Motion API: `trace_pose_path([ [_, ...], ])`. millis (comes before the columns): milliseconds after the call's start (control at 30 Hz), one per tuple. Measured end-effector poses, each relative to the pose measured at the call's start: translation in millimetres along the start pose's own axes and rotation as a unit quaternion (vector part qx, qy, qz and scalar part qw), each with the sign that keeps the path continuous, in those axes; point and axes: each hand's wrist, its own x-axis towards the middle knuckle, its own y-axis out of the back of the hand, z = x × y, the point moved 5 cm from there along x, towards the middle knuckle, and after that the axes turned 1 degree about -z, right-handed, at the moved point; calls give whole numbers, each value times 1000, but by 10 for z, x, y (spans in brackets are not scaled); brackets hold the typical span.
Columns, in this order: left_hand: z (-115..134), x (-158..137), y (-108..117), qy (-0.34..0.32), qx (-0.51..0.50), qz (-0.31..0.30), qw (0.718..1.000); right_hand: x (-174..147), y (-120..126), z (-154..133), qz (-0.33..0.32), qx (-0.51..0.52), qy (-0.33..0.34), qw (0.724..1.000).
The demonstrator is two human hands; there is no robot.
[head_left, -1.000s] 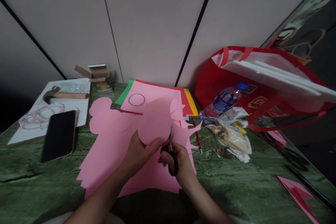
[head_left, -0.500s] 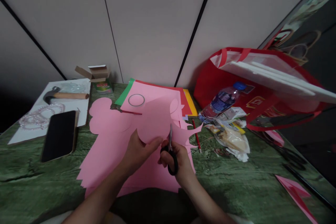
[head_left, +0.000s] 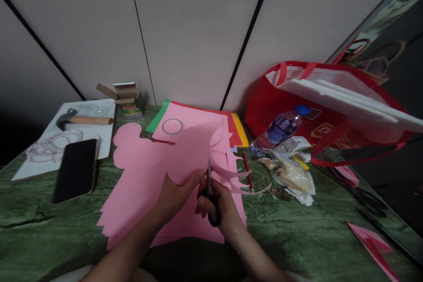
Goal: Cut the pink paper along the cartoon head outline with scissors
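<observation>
Pointing scissors (head_left: pixel 209 181) forward, right hand (head_left: pixel 227 209) grips; long axis slightly leftward.

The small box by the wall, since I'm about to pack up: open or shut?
Open: the small box has its flaps spread outward.

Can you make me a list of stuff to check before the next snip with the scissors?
1. Right hand holding the scissors by the handles: ok.
2. Left hand gripping the pink sheet: ok.
3. Left thumb well away from the blades: not ok, it looks very close beside them.
4. Blades open or closed: cannot tell, they are too small and dark here.
5. Hammer lying apart from both hands: ok.
6. Cap on the plastic bottle: ok, the blue cap is on.
</observation>
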Motion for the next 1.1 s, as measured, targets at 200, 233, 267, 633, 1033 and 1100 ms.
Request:
trace_pose_path([
  [200,23,-10,20,5,23,14,1000,0,4,-32,-18,-8,12,1000],
  [233,14,-13,15,10,28,10,1000,0,15,-49,-14,-5,20,1000],
  [267,5,-18,11,16,32,8,999,1,29,-66,-11,0,28,1000],
  [633,-11,-23,-42,17,30,-19,999,2,63,-118,-27,26,51,998],
  [1033,-32,-32,-50,8,37,-18,999,8,86,-70,-16,5,52,999],
  [1100,-31,-32,-56,7,39,-25,999,7,87,-76,-12,0,53,998],
])
